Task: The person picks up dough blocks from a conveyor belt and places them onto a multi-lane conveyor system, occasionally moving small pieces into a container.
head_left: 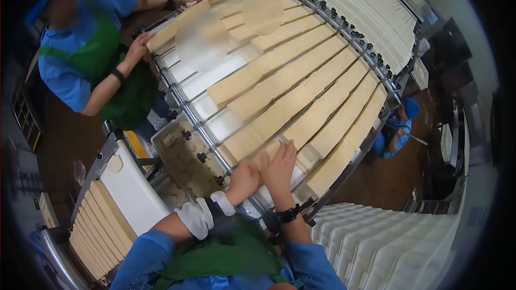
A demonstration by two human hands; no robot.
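Observation:
Long pale-yellow strips that look like dough (290,83) lie in lanes between thin metal rods on a white conveyor belt (201,106). At the belt's near edge my left hand (244,181) is closed, its fingers curled beside the end of a strip; what they pinch, if anything, is hidden. Close to its right, my right hand (278,169) has its fingers stretched out over the end of a nearby strip (307,157). Both hands are just past the metal crossbar (201,131). Round blurred patches hide part of the far strips.
A co-worker (88,48) at the left touches a strip with both hands. A bin (185,156) of scraps stands below the crossbar. More strips (102,231) lie at lower left. Stacked white trays (376,236) stand at lower right. Another person (395,134) is at the right.

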